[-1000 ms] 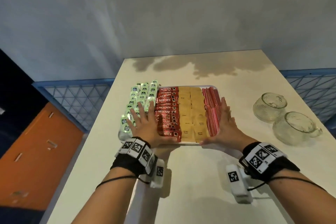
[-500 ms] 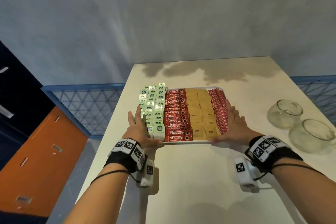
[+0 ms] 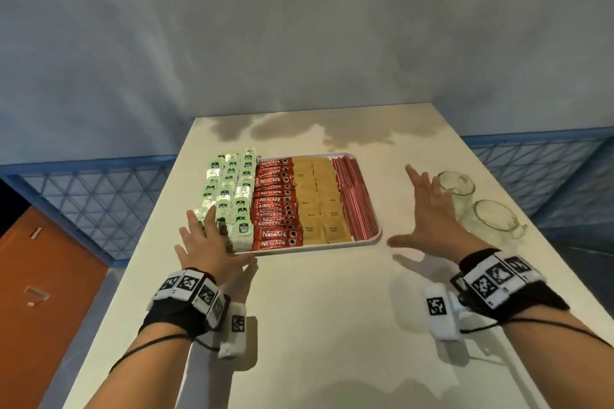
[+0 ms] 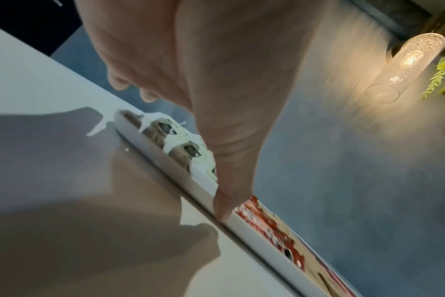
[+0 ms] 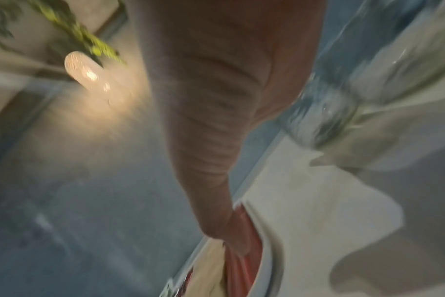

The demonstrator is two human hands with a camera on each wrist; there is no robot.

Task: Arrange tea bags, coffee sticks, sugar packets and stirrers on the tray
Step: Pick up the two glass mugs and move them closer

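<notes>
A white tray sits mid-table and holds four rows: green tea bags at the left, red coffee sticks, brown sugar packets, and red stirrers at the right. My left hand lies at the tray's near-left corner with straight fingers beside the tea bags. In the left wrist view its thumb touches the tray rim. My right hand hovers to the right of the tray with fingers spread, holding nothing.
Two empty glass cups stand just beyond my right hand, near the table's right edge. The table's left edge runs close to the tea bags. Bare tabletop lies between me and the tray. A blue railing borders both sides.
My right hand has let go of the tray's right side and swung right toward the glass cups, fingers spreading. My left hand stays at the near-left corner.
</notes>
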